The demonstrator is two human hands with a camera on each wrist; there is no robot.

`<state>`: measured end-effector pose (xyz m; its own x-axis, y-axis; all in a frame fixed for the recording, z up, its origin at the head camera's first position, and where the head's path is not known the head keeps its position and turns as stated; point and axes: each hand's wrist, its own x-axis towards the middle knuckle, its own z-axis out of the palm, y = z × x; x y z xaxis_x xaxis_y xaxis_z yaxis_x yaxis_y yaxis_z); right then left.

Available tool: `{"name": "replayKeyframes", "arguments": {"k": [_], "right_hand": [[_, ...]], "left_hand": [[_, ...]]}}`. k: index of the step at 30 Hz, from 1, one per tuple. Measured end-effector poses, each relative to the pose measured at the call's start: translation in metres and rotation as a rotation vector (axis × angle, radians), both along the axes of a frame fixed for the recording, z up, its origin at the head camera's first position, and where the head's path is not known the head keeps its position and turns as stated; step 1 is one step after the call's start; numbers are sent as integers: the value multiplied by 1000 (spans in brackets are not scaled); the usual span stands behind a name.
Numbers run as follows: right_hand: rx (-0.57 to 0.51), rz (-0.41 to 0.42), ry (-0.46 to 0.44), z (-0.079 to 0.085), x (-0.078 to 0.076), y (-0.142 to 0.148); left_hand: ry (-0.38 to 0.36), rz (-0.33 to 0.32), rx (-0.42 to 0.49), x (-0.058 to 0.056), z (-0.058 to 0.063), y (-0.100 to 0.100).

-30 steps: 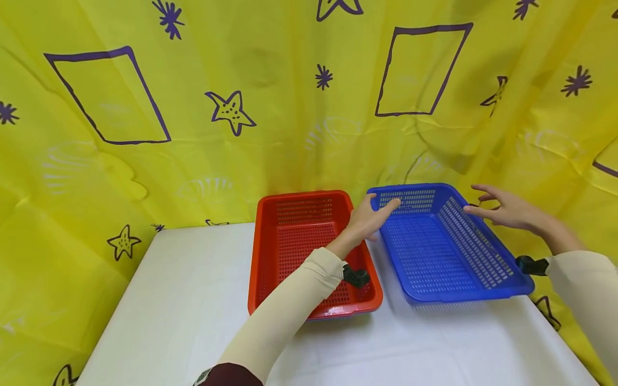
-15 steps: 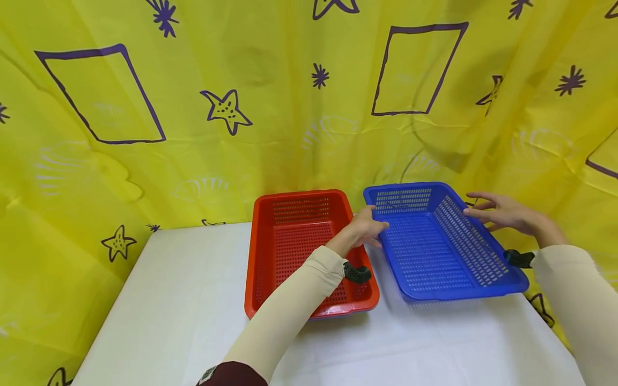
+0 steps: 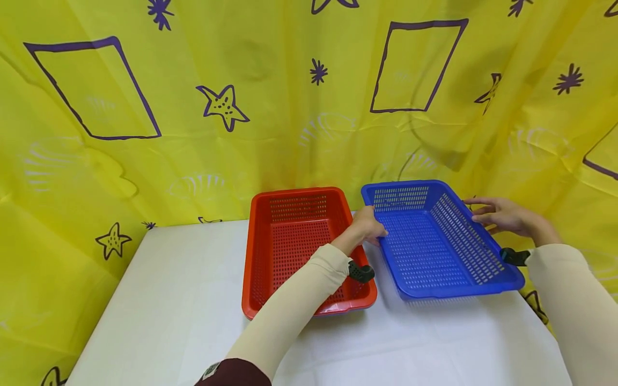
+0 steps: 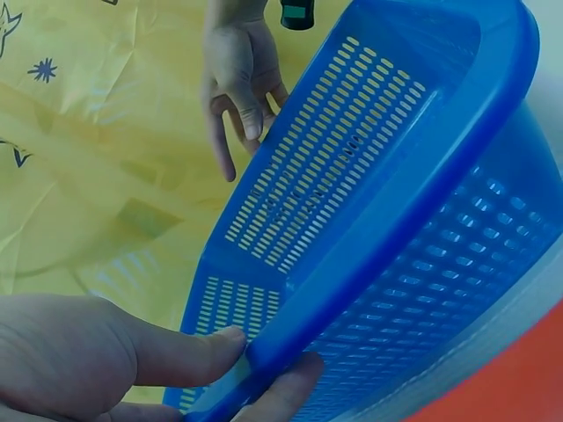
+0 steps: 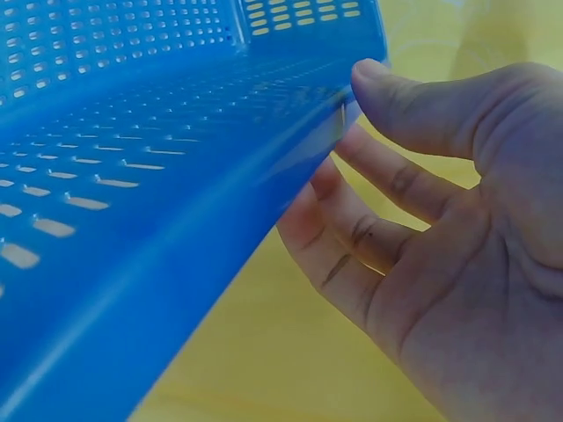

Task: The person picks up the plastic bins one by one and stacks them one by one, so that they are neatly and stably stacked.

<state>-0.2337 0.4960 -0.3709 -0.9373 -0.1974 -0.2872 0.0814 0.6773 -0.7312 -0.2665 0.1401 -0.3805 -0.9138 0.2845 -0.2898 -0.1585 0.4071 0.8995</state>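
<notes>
A blue plastic basket with slotted walls sits tilted at the right of the table. My left hand pinches its left rim; the left wrist view shows the thumb on one side and a finger on the other. At the opposite rim is my right hand, its fingers loosely bent. The right wrist view has the thumb tip right at the rim's edge, and the fingers reaching below and partly hidden behind it. Left of the blue basket stands a red basket, partly covered by my left forearm.
A white cloth covers the table. Close behind the baskets hangs a yellow curtain with purple star and frame drawings, which also runs down both sides. Under the red basket's front rim a bluish edge shows.
My left hand has come down onto the blue basket's left rim and taken hold of it. My right hand has moved in closer to the right rim. The baskets shift slightly with the view.
</notes>
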Motion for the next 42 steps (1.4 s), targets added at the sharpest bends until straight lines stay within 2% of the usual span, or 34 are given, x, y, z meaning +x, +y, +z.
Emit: {"name": "replayKeyframes", "arguments": {"k": [18, 32, 42], "right_hand": [[3, -48, 32, -7, 4, 3], [2, -51, 44, -10, 3, 5], [0, -41, 48, -9, 1, 4]], "left_hand": [[37, 15, -105, -4, -6, 5], [18, 53, -79, -5, -9, 6], [21, 45, -67, -2, -5, 3]]}}
